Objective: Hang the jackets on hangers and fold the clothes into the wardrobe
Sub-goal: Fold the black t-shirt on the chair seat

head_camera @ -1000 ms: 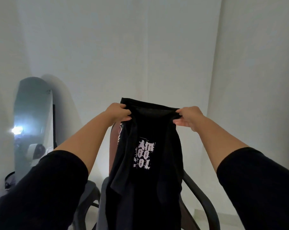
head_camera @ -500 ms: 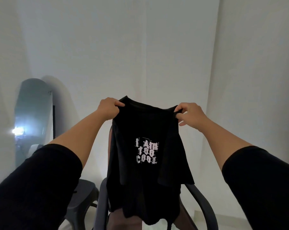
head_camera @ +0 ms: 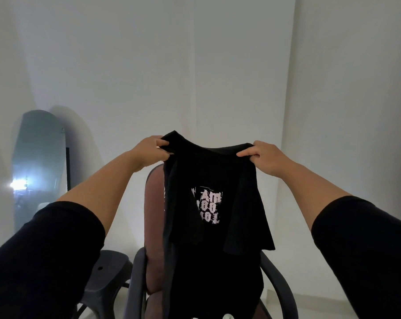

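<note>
left hand [head_camera: 152, 149] pinches shirt [head_camera: 214, 203] top corner | right hand [head_camera: 267, 157] pinches other corner | shirt hangs over chair [head_camera: 152, 226] | mirror [head_camera: 37, 166] far left

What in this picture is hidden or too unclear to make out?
Head view only:
- Print on the black T-shirt: its left letters are lost in a fold.
- Chair: the shirt covers most of its back and seat.
- Mirror: glare blurs its reflection.
- Shirt hem: cut off by the bottom edge.
- Wardrobe, hangers: not in view.
</note>
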Tool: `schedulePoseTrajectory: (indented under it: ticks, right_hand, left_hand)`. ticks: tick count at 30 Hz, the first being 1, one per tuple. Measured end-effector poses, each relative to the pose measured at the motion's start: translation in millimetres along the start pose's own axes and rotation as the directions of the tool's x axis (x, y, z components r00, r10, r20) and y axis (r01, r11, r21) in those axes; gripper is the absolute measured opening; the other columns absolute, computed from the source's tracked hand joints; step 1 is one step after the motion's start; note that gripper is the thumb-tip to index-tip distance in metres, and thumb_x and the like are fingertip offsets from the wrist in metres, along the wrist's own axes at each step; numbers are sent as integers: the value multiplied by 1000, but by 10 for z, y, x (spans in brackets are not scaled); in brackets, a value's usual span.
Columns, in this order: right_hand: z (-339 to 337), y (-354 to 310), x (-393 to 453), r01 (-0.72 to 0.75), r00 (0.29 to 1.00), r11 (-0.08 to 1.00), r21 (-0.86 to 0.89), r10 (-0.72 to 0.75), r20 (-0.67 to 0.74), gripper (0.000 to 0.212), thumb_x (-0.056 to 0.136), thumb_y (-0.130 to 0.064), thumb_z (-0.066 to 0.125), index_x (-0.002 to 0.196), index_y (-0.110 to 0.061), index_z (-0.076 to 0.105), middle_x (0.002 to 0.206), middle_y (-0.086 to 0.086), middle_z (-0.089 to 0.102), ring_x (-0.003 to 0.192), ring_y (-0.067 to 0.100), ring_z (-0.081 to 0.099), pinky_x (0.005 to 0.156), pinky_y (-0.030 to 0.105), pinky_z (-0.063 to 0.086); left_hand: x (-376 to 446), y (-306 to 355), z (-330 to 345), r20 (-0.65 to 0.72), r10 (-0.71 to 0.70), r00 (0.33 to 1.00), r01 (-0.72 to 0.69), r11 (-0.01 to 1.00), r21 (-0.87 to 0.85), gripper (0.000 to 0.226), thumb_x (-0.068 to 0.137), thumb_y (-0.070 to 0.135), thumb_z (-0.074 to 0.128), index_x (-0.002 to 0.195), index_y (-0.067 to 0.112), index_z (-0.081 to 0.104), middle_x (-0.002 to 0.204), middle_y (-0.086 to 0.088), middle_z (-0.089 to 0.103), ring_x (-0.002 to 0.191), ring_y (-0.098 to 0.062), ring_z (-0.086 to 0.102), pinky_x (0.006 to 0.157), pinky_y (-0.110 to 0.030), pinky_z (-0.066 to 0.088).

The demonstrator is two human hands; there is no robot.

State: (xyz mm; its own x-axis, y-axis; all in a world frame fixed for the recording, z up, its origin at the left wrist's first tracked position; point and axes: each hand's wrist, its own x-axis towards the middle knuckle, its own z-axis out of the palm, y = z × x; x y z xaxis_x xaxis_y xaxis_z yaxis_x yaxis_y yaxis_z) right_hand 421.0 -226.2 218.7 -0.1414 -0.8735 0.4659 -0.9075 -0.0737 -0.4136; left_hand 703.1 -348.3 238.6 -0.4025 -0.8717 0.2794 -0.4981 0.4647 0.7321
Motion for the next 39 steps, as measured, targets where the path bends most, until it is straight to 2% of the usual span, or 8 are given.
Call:
schedulePoseTrajectory:
  ticks: [4, 8, 15, 20, 26, 33, 37, 39]
  right_hand:
    - [-39, 19, -10, 36, 997, 999, -24, -38, -74, 37, 87, -1, 54, 116, -20, 66, 78, -5, 44, 82, 16, 46, 66, 15, 34]
    - [-82, 1, -9, 20, 979, 999, 28, -14, -205, 21, 80, -10, 70, 101, -13, 74, 68, -7, 41, 70, 15, 44, 58, 10, 31]
    - [-132, 3, 10, -65, 919, 997, 40, 76, -387, 20, 75, -25, 75, 81, -7, 71, 76, 1, 50, 76, 19, 52, 60, 17, 36]
    - [-115, -36, 97, -85, 892, 996, 11, 81, -444, 23, 76, -25, 73, 75, -4, 64, 79, 2, 45, 76, 18, 47, 60, 21, 32]
    - [-32, 48, 186, -100, 914, 993, 67, 118, -389, 9, 77, -10, 62, 72, -8, 55, 82, 7, 52, 74, 21, 51, 54, 20, 35]
    - [408, -40, 342, -288, 848, 879, 379, 418, -324, 13, 78, 0, 53, 85, -10, 48, 82, 5, 49, 65, 15, 46, 49, 22, 39]
    - [501, -304, 381, -183, 945, 674, 716, 321, -60, 27, 83, -13, 61, 97, -27, 43, 95, 12, 55, 87, 28, 64, 83, 44, 56]
    - [456, -377, 358, -178, 971, 542, 821, 234, 55, 33, 91, -10, 55, 116, -24, 38, 101, 15, 58, 88, 27, 64, 90, 39, 54]
  left_hand:
    - [27, 39, 139, -243, 116, 963, -104, 993, 65, 71, 68, 12, 81, 131, 7, 49, 122, -2, 58, 92, -12, 60, 81, -22, 44]
    - [98, 127, 183, -374, 230, 899, -178, 969, 168, 56, 62, 22, 85, 112, 5, 66, 124, 0, 53, 98, -16, 58, 81, -20, 41]
    - [134, 141, 145, -404, 275, 872, -180, 949, 257, 36, 63, 26, 84, 83, 0, 69, 108, -5, 60, 90, -14, 53, 76, -24, 39]
    - [148, 144, 198, -449, 329, 831, -79, 869, 489, 45, 62, 52, 78, 76, 11, 67, 86, 0, 65, 90, -23, 57, 76, -35, 39]
    - [181, 125, 320, -384, 244, 891, -179, 964, 197, 42, 67, 28, 82, 76, 10, 45, 69, -3, 50, 64, -19, 47, 54, -27, 38]
    - [348, 281, 810, -330, -91, 939, 69, 994, -79, 40, 76, 16, 67, 105, 9, 41, 92, -8, 50, 78, -22, 55, 68, -33, 50]
    - [447, 541, 996, -210, -197, 958, 86, 892, -444, 40, 79, 18, 66, 112, 7, 47, 106, -10, 58, 85, -22, 65, 70, -30, 58]
    - [471, 612, 999, -208, -170, 963, 70, 907, -416, 44, 82, 28, 64, 118, 12, 45, 107, -5, 58, 93, -21, 63, 78, -30, 54]
